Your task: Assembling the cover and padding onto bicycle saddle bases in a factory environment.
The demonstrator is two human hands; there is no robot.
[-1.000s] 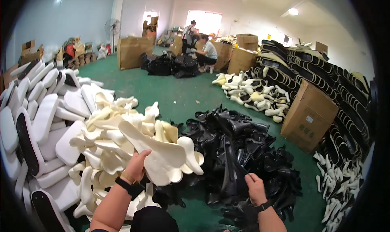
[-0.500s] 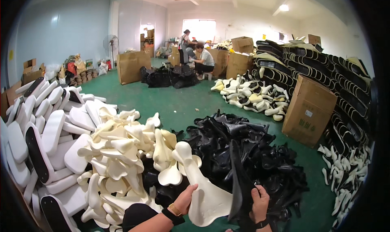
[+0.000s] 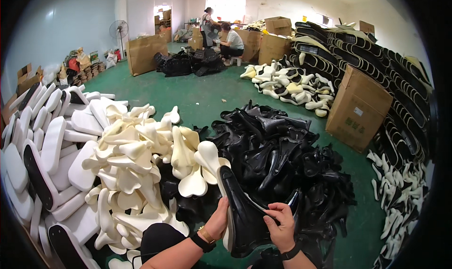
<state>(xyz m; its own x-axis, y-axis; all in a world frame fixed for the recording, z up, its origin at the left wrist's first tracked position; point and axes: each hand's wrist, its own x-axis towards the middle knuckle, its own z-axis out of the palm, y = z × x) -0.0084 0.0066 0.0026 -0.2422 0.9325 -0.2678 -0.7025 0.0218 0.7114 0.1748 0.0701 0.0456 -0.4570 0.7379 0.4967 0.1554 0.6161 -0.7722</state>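
My left hand (image 3: pixel 217 219) is closed around the edge of a cream foam bike saddle pad (image 3: pixel 228 237), held nose up in front of me. A shiny black saddle shell (image 3: pixel 246 217) lies against the pad's face, so only a pale rim of foam shows along its left side. With thumb and fingers my right hand (image 3: pixel 282 226) pinches the shell's right edge. Just beyond, to the left, is a heap of cream foam saddle pads (image 3: pixel 136 160). Black saddle shells (image 3: pixel 278 142) are piled ahead and to the right.
White padded boards (image 3: pixel 59 146) are heaped at left. A cardboard box (image 3: pixel 359 110) stands at right before stacked black curved pieces (image 3: pixel 362 57). More pale pads (image 3: pixel 289 90) lie beyond on the green floor (image 3: pixel 174 97). Two people (image 3: pixel 230 42) work at the back.
The black shell has swung from beside the foam pad onto its face. My right hand has moved up and left along with it. The view has tilted slightly down.
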